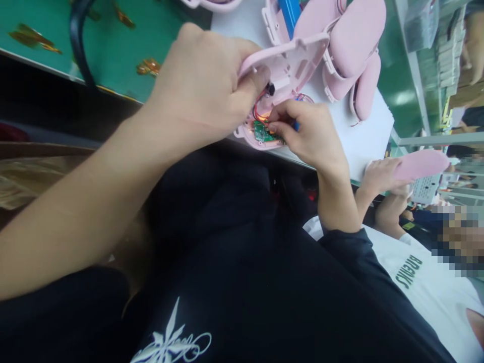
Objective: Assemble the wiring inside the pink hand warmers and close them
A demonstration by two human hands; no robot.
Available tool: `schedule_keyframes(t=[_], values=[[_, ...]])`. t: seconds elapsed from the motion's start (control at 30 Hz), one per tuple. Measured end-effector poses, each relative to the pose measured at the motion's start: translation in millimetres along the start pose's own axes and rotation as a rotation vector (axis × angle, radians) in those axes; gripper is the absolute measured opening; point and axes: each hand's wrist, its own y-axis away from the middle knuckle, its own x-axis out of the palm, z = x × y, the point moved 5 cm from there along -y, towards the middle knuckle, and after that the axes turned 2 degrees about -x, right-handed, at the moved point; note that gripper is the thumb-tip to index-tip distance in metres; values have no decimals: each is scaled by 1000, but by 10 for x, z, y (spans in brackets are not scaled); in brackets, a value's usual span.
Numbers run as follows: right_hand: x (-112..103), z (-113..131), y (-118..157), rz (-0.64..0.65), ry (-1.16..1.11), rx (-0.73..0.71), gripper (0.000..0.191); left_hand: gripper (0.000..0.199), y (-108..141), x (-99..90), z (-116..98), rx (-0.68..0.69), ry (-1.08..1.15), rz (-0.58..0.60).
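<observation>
A pink plastic case stands opened in front of me at the table's edge. My left hand (212, 80) grips its raised upper shell (302, 63), thumb inside and fingers over the outside. In the lower shell (260, 146) lies a green circuit board (261, 132), with red and black wires (257, 108) rising from it towards a small black part (270, 89). My right hand (313, 131) reaches in over the board, thumb and forefinger pinched together beside the wires and an orange patch. What lies between these fingertips is too small to make out. Something blue shows partly behind them.
Several pink cases (357, 38) sit on the white table surface (363, 146), one with a blue block (290, 17) inside. Crumpled amber film pieces (148, 66) and a black cable (77, 40) are on the green mat at left. A co-worker's hands (383, 176) hold another pink case at right.
</observation>
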Motion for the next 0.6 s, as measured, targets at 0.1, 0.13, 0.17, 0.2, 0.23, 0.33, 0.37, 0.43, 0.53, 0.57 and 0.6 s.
schedule_keyframes(t=[0.1,0.13,0.17,0.2,0.23,0.33,0.37,0.43,0.53,0.57,0.6], values=[[-56,69,-53,34,29,-6,11,36,-3,-12,-26,29,-28,24],[-66,90,-57,43,31,-4,10,35,-5,-23,-34,35,-32,22],[-72,106,-53,51,29,5,9,34,-7,-35,-38,35,-35,17],[-72,115,-42,57,25,17,8,35,-9,-47,-41,34,-38,12],[-67,116,-27,59,20,29,7,35,-12,-58,-43,32,-39,5],[-30,91,30,32,10,22,8,35,-17,-70,-41,32,-19,-9],[-12,80,49,17,16,1,8,35,-18,-68,-37,33,-9,-15],[19,66,84,-30,56,-79,7,34,-24,-53,-26,36,2,-18],[37,85,134,-146,182,-255,9,33,-33,-31,-20,43,-19,-16],[39,98,151,-184,224,-313,9,34,-34,-31,-24,40,-35,-16],[41,108,167,-215,260,-358,9,35,-34,-30,-31,34,-54,-4]])
